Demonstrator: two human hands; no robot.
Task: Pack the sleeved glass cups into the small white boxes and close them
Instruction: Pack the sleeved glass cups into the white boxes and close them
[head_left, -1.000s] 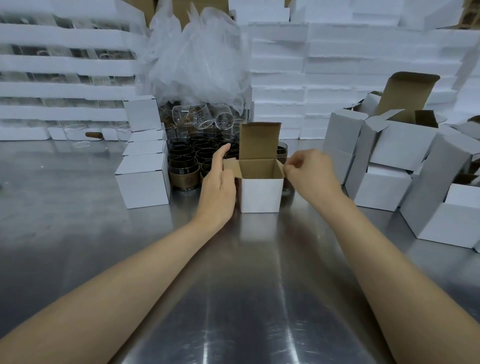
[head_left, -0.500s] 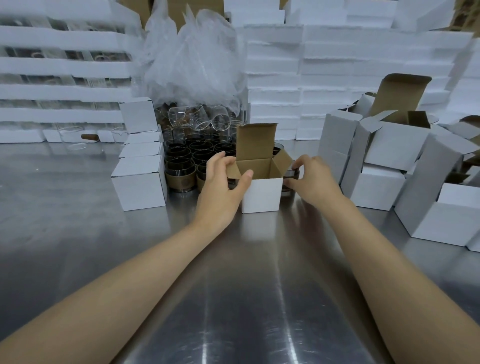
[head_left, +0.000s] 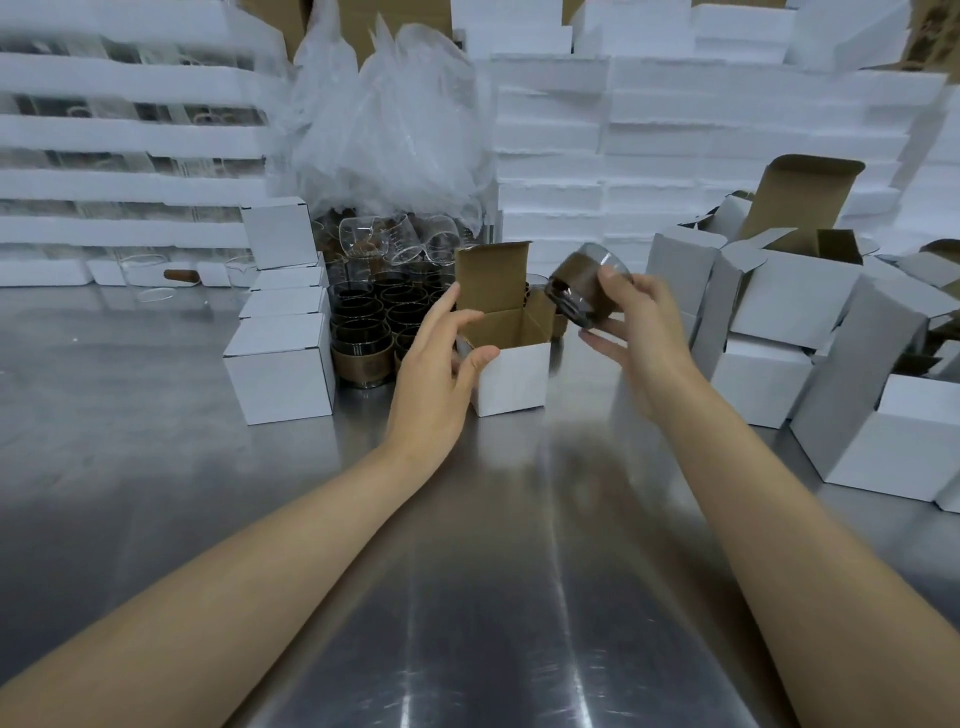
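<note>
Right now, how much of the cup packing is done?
Done: a few closed boxes stand stacked on the left. In hand: the right hand holds a sleeved cup, tilted, just beside the open box, which the left hand holds; the cup is not in yet. Left: many sleeved cups wait behind that box, and a pile of open boxes sits on the right.

- The sleeved cup (head_left: 581, 292) is motion-blurred and partly covered by the right hand (head_left: 647, 325).
- The left wall of the open box (head_left: 514, 382) is hidden by the left hand (head_left: 434, 376).
- The right-side boxes (head_left: 924, 405) are cut off by the frame edge.
</note>
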